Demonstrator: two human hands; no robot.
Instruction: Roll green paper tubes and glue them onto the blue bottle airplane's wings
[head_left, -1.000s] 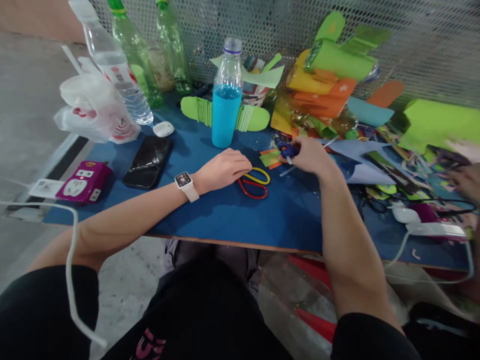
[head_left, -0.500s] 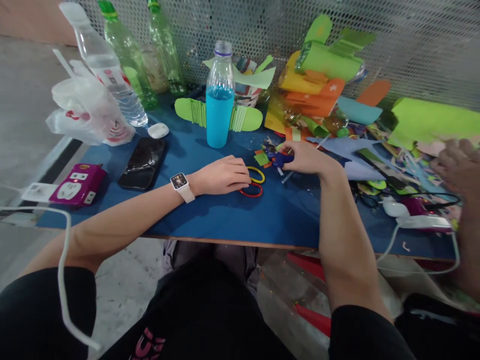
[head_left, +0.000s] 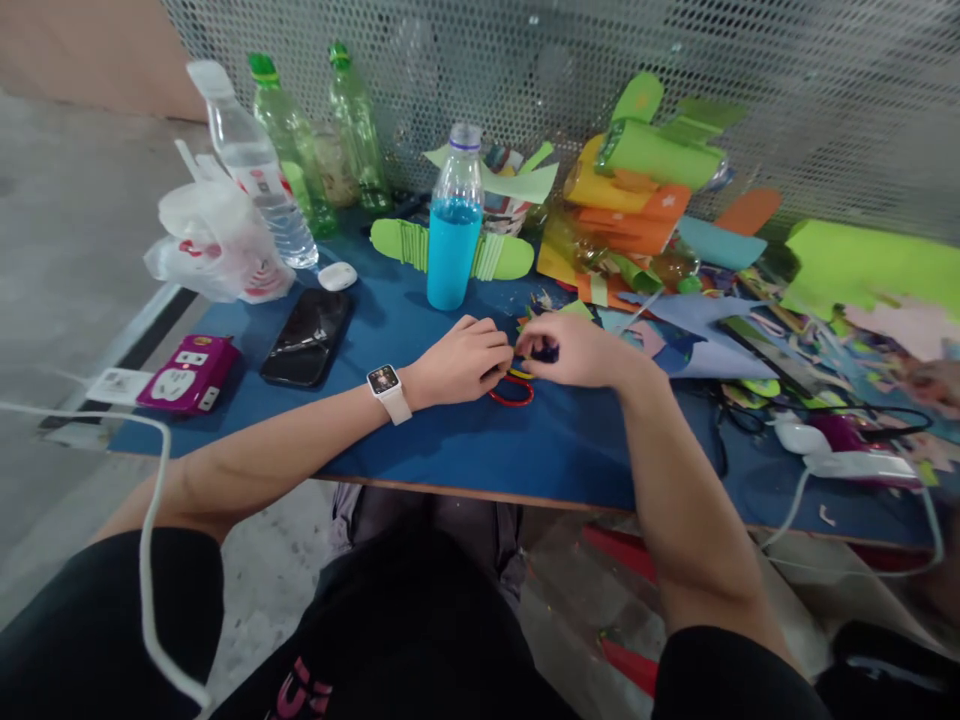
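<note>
My left hand (head_left: 466, 360), with a white smartwatch (head_left: 386, 386) on the wrist, rests curled on the blue table (head_left: 450, 440) beside scissors with red and yellow handles (head_left: 512, 390). My right hand (head_left: 574, 350) is closed round a small dark blue object (head_left: 545, 352) right next to the left hand's fingertips. The scissors lie under and between both hands, mostly hidden. Whether the left fingers grip the scissors or the blue object is not clear.
A bottle wrapped in light blue paper (head_left: 454, 236) stands behind the hands with green paper strips (head_left: 409, 243). A black phone (head_left: 307, 324), a white case (head_left: 337, 276), a purple power strip (head_left: 189, 372), clear and green bottles (head_left: 289, 150) are left. Coloured paper scraps (head_left: 652, 190) and a white glue gun (head_left: 840, 455) lie right.
My right hand has drawn the small blue object back from the paper scraps toward my left hand, until the two hands meet over the scissors. The view shifted slightly.
</note>
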